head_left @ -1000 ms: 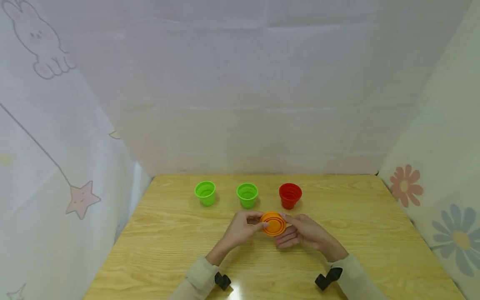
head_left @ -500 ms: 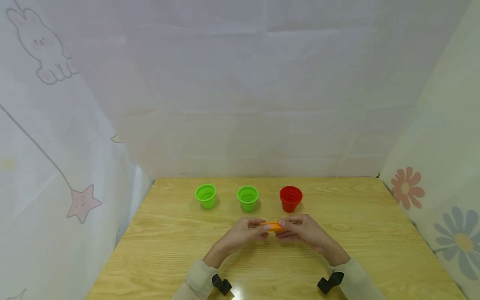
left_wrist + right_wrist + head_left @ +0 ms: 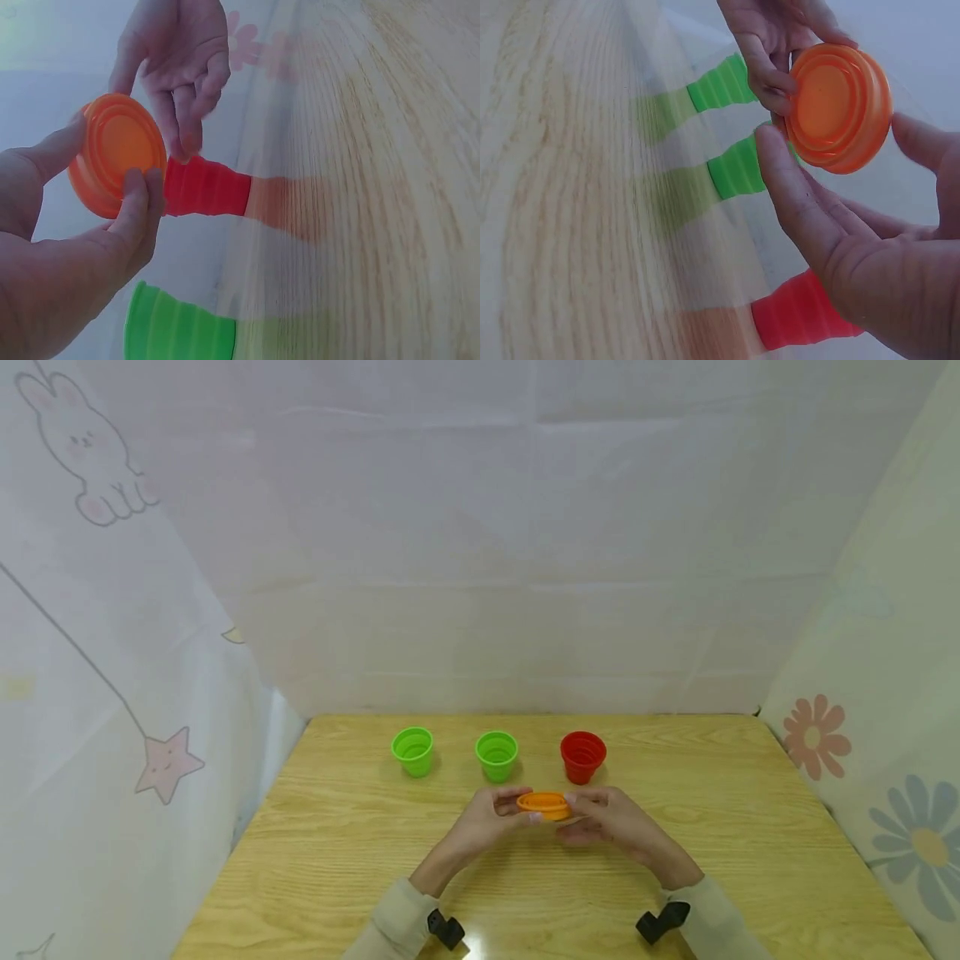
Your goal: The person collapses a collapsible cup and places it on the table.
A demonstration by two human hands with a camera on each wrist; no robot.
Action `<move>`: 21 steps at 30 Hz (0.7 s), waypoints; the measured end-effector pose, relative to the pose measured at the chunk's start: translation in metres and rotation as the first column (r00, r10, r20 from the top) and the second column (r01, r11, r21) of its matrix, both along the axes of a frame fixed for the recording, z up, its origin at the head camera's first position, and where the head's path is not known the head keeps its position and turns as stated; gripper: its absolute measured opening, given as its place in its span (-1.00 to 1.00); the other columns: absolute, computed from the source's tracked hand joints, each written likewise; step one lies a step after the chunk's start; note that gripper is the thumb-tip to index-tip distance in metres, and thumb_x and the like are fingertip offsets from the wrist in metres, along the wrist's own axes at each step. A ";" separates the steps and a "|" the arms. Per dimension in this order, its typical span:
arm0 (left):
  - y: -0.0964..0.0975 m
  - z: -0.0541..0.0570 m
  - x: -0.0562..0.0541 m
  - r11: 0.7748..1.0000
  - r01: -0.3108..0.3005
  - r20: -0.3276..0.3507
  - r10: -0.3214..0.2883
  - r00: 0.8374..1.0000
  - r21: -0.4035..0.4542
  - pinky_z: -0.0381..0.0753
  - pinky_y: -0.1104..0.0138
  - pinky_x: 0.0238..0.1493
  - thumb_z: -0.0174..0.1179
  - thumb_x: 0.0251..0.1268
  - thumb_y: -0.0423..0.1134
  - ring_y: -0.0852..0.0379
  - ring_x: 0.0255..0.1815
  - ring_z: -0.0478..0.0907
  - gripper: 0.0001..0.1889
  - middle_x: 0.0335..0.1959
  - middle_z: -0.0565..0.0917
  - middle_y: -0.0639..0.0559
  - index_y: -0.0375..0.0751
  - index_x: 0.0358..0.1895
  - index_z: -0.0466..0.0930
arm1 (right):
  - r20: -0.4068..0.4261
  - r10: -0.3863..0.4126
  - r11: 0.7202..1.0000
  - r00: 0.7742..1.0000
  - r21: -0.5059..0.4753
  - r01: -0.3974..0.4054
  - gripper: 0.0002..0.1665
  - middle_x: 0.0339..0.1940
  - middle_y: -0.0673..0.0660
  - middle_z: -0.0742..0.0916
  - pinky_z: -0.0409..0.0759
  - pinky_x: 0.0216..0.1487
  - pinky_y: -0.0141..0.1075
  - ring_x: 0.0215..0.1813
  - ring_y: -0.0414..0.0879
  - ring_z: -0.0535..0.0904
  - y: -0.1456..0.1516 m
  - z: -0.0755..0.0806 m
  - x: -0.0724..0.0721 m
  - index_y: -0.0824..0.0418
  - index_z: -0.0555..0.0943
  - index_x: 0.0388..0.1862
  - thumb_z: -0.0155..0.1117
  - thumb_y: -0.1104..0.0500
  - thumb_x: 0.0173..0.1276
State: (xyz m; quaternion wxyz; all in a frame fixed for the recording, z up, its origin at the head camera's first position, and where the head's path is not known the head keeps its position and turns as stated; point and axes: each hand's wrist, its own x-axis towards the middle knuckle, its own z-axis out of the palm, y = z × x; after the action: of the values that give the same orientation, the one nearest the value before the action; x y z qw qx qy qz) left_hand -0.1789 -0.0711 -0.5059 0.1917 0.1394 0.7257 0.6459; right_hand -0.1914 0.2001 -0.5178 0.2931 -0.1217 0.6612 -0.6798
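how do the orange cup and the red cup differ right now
The orange cup is collapsed into flat, nested rings, while the red cup is extended to a taller, tapered shape. The orange cup is held above the table, pinched by the left hand; the red cup stands upright on it. Both are round and ridged.

The held cup point(image 3: 545, 807) lies between your left hand point(image 3: 483, 818) and right hand point(image 3: 618, 822), seemingly above the table point(image 3: 315, 860). Behind it, on the tabletop, stand the left cup point(image 3: 413, 752), middle cup point(image 3: 497, 756) and right cup point(image 3: 582, 757), apart.
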 end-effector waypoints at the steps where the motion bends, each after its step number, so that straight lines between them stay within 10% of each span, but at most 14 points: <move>1: 0.000 -0.001 0.000 1.000 -0.005 -0.015 0.005 1.000 -0.001 0.77 0.35 0.19 0.42 0.41 -0.14 -0.03 0.26 0.70 -0.33 0.34 0.65 -0.29 -0.42 0.45 0.45 | 0.017 -0.002 1.000 1.000 -0.006 0.002 -0.34 0.11 0.22 0.83 0.82 0.15 -0.08 0.03 0.05 0.84 0.001 -0.001 -0.001 0.45 0.49 0.42 0.13 -0.07 0.68; 8: -0.001 -0.003 -0.001 0.999 -0.009 -0.091 0.006 0.996 -0.032 0.78 0.40 0.15 0.47 0.36 -0.19 -0.09 0.27 0.68 -0.29 0.36 0.63 -0.25 -0.43 0.47 0.42 | 0.077 0.000 0.995 0.997 -0.096 0.008 -0.57 -0.12 0.15 0.88 0.85 0.05 -0.20 -0.12 -0.09 0.85 0.004 -0.003 -0.001 0.37 0.72 0.11 0.04 0.07 0.73; 21: -0.002 -0.004 -0.005 0.996 0.086 -0.104 -0.084 0.991 0.011 0.74 0.33 0.25 0.49 0.28 -0.37 -0.01 0.28 0.66 -0.23 0.46 0.53 -0.21 -0.26 0.54 0.37 | 0.094 -0.064 0.984 0.993 -0.161 0.079 -0.51 -0.02 0.09 0.84 0.83 0.09 -0.19 -0.03 -0.06 0.85 0.003 0.004 0.001 0.53 0.55 0.33 0.21 0.18 0.64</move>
State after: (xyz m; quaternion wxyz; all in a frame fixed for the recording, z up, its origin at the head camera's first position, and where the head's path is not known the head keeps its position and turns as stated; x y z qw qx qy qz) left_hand -0.1837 -0.0729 -0.5098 0.1801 0.2048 0.7230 0.6348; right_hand -0.1899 0.2028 -0.5136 0.2865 -0.0912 0.5932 -0.7468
